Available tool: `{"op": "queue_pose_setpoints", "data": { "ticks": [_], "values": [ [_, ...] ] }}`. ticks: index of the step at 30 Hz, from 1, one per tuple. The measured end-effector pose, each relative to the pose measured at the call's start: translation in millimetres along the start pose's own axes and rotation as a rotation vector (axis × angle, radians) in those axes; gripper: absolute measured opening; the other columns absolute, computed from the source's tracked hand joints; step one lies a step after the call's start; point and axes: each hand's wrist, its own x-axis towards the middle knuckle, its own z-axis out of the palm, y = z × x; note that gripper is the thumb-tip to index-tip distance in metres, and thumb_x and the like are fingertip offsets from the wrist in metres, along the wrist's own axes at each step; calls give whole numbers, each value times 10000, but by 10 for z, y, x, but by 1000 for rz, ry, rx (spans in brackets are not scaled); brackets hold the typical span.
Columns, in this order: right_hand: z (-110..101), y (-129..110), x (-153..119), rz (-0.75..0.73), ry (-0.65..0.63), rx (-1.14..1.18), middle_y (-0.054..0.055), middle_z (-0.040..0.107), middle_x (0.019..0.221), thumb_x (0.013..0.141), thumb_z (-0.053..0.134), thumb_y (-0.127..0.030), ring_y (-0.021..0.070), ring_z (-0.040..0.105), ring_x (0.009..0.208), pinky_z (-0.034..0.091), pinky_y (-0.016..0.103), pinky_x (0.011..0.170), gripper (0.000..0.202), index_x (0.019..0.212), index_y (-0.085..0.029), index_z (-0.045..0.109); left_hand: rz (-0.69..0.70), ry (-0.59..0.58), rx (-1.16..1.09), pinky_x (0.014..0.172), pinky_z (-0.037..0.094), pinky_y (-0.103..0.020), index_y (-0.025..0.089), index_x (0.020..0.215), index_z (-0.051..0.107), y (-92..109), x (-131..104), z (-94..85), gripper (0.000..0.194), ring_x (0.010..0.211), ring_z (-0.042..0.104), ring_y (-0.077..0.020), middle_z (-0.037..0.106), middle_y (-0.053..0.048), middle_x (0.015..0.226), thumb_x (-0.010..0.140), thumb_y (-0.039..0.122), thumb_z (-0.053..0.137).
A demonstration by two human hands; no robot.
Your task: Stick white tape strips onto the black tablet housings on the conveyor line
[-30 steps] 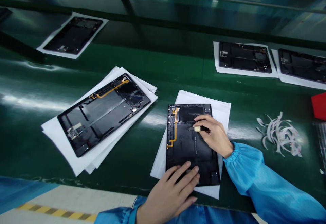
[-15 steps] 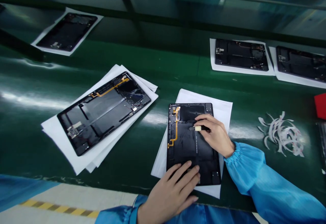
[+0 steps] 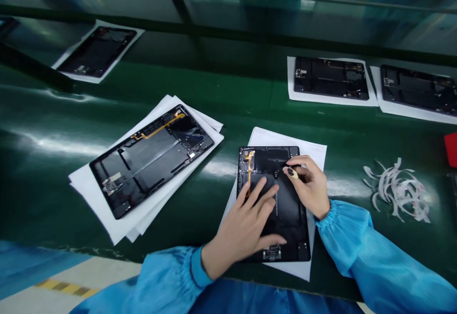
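A black tablet housing (image 3: 291,228) with an orange flex cable lies on white sheets (image 3: 316,148) in front of me. My left hand (image 3: 243,223) rests over its left and middle part, fingers spread, with nothing held. My right hand (image 3: 309,183) is pinched at the housing's upper right, around a small dark-and-cream piece (image 3: 293,173). Thumb and fingertips partly hide this piece, and I cannot make out exactly what it is.
A second open housing (image 3: 153,157) lies on stacked sheets to the left. Farther back are housings at upper left (image 3: 98,51) and upper right (image 3: 330,78), (image 3: 417,90) being another housing. Curled white strips (image 3: 400,190) and a red object (image 3: 452,149) are on the right.
My left hand has moved up from the housing's lower edge to its middle. My right hand has shifted slightly right and up, and the small piece has turned. The view has shifted slightly.
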Motion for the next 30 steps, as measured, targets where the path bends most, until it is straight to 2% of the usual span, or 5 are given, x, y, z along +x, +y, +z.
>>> {"op": "queue_pose_setpoints", "data": {
  "ticks": [7, 15, 21, 25, 30],
  "values": [
    [-3, -39, 1, -15, -24, 5, 50, 623, 954, 891, 603, -268, 181, 617, 857, 526, 304, 694, 69, 938, -226, 630, -119, 3, 4, 1187, 63, -545, 132, 1222, 578, -98, 225, -14, 438, 1451, 243, -326, 480, -82, 1473, 988, 469, 424],
    [-35, -110, 30, -42, -46, -26, 39, 648, 916, 911, 575, -237, 167, 635, 808, 522, 276, 653, 57, 923, -220, 628, -240, -81, -232, 1166, 60, -642, 194, 1403, 407, -72, 232, -26, 531, 1478, 142, -335, 414, -81, 1516, 964, 479, 494],
    [-203, -465, -520, -360, -457, -632, 35, 674, 674, 968, 514, -241, 184, 631, 584, 457, 317, 542, 233, 1127, -152, 659, -625, 217, -747, 1126, 390, -415, 244, 1428, 312, -210, -155, -211, 448, 1435, 319, -225, 348, -117, 1544, 1017, 407, 389],
    [-162, -473, -909, -526, -565, -1038, 35, 594, 527, 947, 553, -239, 206, 552, 471, 334, 357, 447, 353, 1239, -52, 624, -737, 6, -1055, 1003, 517, -300, 314, 1484, 258, -265, -454, -463, 431, 1391, 391, -185, 339, -76, 1562, 1055, 341, 285],
    [-67, -382, -1022, -539, -498, -1154, 15, 587, 494, 972, 519, -262, 178, 544, 467, 312, 331, 458, 353, 1254, -72, 616, -943, -123, -1475, 1081, 452, -376, 313, 1494, 252, -244, -375, -595, 475, 1382, 417, -200, 362, -57, 1551, 1033, 390, 341]
  ]
}}
